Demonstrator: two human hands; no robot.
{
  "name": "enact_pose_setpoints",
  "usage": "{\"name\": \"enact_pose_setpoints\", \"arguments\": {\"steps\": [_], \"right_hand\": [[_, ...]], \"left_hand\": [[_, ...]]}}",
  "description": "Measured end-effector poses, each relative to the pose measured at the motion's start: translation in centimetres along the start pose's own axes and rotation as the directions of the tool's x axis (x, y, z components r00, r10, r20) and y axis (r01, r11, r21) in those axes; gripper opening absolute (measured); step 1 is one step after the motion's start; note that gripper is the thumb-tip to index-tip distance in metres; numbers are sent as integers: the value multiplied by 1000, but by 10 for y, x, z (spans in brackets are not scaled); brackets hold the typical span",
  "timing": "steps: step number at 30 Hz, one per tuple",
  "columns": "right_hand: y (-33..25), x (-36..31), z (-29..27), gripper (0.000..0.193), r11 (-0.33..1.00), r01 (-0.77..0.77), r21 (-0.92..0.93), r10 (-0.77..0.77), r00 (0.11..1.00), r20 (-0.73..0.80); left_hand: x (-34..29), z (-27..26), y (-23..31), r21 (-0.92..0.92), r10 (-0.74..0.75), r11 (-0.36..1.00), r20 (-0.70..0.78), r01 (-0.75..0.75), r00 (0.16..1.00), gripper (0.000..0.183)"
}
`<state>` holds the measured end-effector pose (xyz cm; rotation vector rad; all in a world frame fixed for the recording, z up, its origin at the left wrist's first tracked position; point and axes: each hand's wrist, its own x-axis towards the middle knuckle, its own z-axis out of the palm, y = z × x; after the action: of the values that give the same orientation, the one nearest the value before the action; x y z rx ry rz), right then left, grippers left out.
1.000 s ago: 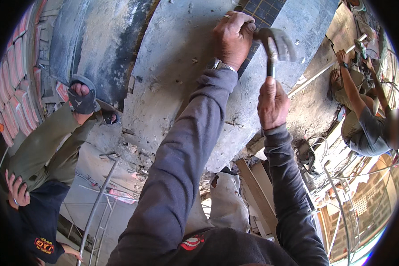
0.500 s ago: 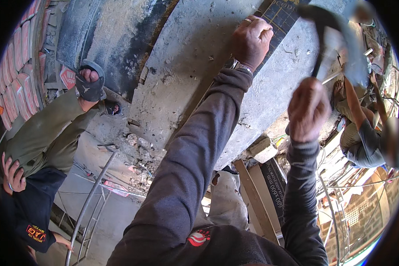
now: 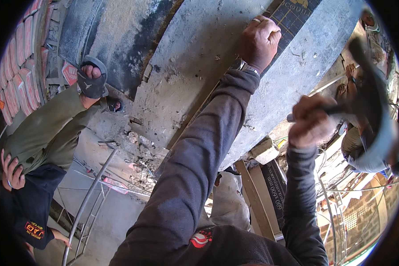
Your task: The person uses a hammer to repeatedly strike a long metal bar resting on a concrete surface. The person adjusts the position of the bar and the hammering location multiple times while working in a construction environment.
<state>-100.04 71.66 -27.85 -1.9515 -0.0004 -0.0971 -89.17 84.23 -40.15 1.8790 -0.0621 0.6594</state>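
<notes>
One hammer (image 3: 367,93) shows on my feed, badly blurred, its handle wrapped by the fingers of the right hand (image 3: 312,122), its head out to their right. The left hand (image 3: 260,43) is up and left of that grip, clenched over a black strip with gold lines (image 3: 295,20); I can't tell whether anything sits inside the fist. Beyond those knuckles the strip runs on, with grey slab (image 3: 317,55) to either side. My main worry is a stray blow: poor aim could bring the hammer onto the left fingers, which I see nothing shielding. A slack grip could also let the handle fly toward the crouching co-worker (image 3: 351,144), right of the right fingers. Crumbs (image 3: 175,73) left of the fist might unsteady anything pressed there.
</notes>
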Motion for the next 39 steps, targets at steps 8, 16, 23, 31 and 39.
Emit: {"name": "enact_pose_setpoints", "arguments": {"steps": [8, 16, 23, 31, 39], "right_hand": [[-38, -2, -4, 59, 995, -92, 37, 94, 994, -50], [29, 9, 7, 54, 962, -33, -271, 37, 999, 9], [-24, 15, 4, 42, 901, 147, 408, -127, 989, -75], [-9, 13, 14, 52, 995, -47, 87, 48, 999, -6], [6, 5, 17, 56, 944, -330, -14, 330, 944, -10]], "left_hand": [[-1, -5, -4, 38, 78, 996, -24, -77, 997, 20], [-6, 0, 10, -10, -95, 995, -63, 94, 993, 34], [-6, -3, 6, 9, -91, 996, -90, 92, 992, 32], [-7, -10, 2, 70, -69, 995, -67, 74, 995, 34], [-12, -5, 2, 73, -91, 993, -67, 96, 994, 35]]}}
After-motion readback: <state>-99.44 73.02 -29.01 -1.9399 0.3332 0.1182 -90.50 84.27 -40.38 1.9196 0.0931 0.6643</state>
